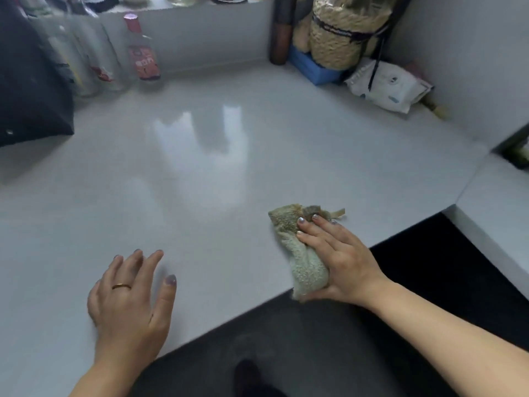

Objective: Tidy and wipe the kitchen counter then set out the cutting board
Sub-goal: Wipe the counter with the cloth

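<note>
Wiping looks to be the step in hand: the right hand [337, 259] presses flat on a bunched green cloth [300, 253] at the table's [200, 167] near edge, the left hand [128, 296] rests open and empty, and no cutting board shows, so fetching it probably follows.

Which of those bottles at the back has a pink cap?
The rightmost bottle, standing alone nearest the bare wall, clear with a pinkish-red label. The other bottles crowd to its left beside the dark bag; their tops show no pink.
</note>
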`<action>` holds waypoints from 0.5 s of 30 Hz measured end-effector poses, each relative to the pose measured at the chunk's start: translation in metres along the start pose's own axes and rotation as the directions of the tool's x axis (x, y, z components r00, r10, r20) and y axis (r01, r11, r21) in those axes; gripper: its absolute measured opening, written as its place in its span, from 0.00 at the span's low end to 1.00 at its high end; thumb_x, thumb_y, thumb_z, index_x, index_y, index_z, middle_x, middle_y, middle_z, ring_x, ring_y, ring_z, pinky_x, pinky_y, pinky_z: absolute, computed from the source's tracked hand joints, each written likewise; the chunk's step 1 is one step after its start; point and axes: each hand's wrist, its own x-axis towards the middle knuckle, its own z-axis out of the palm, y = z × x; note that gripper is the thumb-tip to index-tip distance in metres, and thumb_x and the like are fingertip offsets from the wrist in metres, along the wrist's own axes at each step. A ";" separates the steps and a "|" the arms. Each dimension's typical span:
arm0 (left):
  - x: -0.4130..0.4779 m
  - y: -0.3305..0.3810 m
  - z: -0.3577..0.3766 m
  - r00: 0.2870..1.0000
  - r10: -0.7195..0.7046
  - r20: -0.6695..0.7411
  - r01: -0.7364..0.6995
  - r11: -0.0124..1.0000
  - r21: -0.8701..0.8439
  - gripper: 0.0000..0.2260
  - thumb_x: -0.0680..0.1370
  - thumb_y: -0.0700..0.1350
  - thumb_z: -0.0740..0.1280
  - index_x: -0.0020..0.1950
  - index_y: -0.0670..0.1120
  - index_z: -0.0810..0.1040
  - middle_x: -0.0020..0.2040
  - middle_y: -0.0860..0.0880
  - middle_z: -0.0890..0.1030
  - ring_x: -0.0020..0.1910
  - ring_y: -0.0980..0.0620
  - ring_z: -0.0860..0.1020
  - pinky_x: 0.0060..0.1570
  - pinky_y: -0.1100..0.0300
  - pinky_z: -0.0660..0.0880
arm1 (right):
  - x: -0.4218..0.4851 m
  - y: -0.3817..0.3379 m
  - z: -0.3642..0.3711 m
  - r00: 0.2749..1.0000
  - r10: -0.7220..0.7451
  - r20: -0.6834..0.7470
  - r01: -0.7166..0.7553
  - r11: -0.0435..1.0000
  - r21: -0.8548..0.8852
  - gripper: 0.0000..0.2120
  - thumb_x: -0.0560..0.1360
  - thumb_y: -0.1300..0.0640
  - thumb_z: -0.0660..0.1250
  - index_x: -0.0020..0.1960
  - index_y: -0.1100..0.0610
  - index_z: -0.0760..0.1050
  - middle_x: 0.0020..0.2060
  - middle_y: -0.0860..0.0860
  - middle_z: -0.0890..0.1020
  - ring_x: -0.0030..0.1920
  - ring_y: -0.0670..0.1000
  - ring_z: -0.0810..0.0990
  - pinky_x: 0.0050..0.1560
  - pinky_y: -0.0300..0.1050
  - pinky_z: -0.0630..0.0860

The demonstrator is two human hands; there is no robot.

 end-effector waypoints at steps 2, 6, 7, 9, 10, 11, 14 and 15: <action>0.002 0.017 0.008 1.000 0.016 0.015 -0.016 1.000 0.023 0.29 0.70 0.60 0.49 0.63 0.48 0.73 0.66 0.38 0.72 0.69 0.37 0.63 0.65 0.38 0.58 | -0.012 0.034 -0.007 0.997 0.068 0.025 -0.068 0.998 -0.018 0.49 0.51 0.32 0.74 0.63 0.62 0.74 0.65 0.58 0.75 0.67 0.62 0.70 0.64 0.65 0.66; 0.010 0.038 0.020 0.997 0.003 0.081 -0.012 0.994 0.111 0.33 0.68 0.63 0.47 0.65 0.49 0.70 0.68 0.37 0.69 0.70 0.36 0.60 0.66 0.38 0.58 | -0.037 0.108 -0.026 0.958 0.267 0.108 -0.268 0.963 -0.008 0.51 0.52 0.39 0.78 0.68 0.62 0.68 0.70 0.58 0.69 0.71 0.62 0.64 0.69 0.64 0.63; 0.012 0.039 0.023 0.995 -0.014 0.094 0.000 0.990 0.138 0.33 0.67 0.64 0.47 0.66 0.50 0.69 0.70 0.37 0.67 0.71 0.37 0.59 0.67 0.39 0.57 | -0.043 0.129 -0.031 0.935 0.336 0.115 -0.337 0.942 -0.011 0.51 0.53 0.41 0.79 0.69 0.61 0.66 0.71 0.58 0.67 0.73 0.60 0.62 0.71 0.63 0.62; 0.014 0.037 0.027 0.993 -0.028 0.118 0.005 0.981 0.194 0.34 0.66 0.64 0.46 0.67 0.51 0.66 0.71 0.38 0.64 0.72 0.38 0.57 0.69 0.41 0.55 | -0.056 0.170 -0.040 0.859 0.500 0.110 -0.500 0.865 -0.021 0.52 0.55 0.45 0.80 0.72 0.58 0.61 0.74 0.54 0.61 0.75 0.56 0.56 0.74 0.57 0.56; 0.015 0.036 0.029 0.992 -0.026 0.126 -0.001 0.979 0.206 0.35 0.65 0.65 0.47 0.67 0.51 0.66 0.71 0.38 0.63 0.72 0.38 0.56 0.70 0.41 0.55 | -0.062 0.189 -0.044 0.809 0.578 0.109 -0.578 0.815 -0.029 0.52 0.55 0.46 0.80 0.73 0.57 0.59 0.75 0.53 0.59 0.76 0.54 0.54 0.75 0.54 0.54; 0.014 0.035 0.031 0.992 -0.026 0.126 0.000 0.980 0.198 0.35 0.65 0.65 0.47 0.67 0.50 0.66 0.71 0.38 0.62 0.71 0.37 0.56 0.70 0.40 0.55 | -0.066 0.204 -0.047 0.765 0.636 0.101 -0.636 0.771 -0.031 0.52 0.56 0.48 0.81 0.73 0.57 0.59 0.75 0.52 0.58 0.76 0.53 0.53 0.75 0.51 0.53; 0.016 0.037 0.034 0.993 -0.042 0.106 0.027 0.989 0.142 0.36 0.63 0.64 0.48 0.66 0.48 0.66 0.71 0.38 0.62 0.70 0.36 0.56 0.70 0.38 0.56 | -0.069 0.222 -0.046 0.722 0.689 0.064 -0.691 0.723 0.005 0.51 0.57 0.54 0.81 0.72 0.60 0.59 0.75 0.54 0.58 0.75 0.55 0.53 0.74 0.48 0.50; 0.017 0.038 0.034 0.993 -0.044 0.110 0.029 0.990 0.140 0.36 0.63 0.64 0.49 0.66 0.48 0.66 0.71 0.38 0.61 0.70 0.36 0.56 0.70 0.37 0.56 | -0.068 0.221 -0.045 0.715 0.697 0.056 -0.698 0.716 0.012 0.50 0.57 0.55 0.81 0.72 0.60 0.59 0.75 0.54 0.58 0.75 0.55 0.53 0.74 0.47 0.50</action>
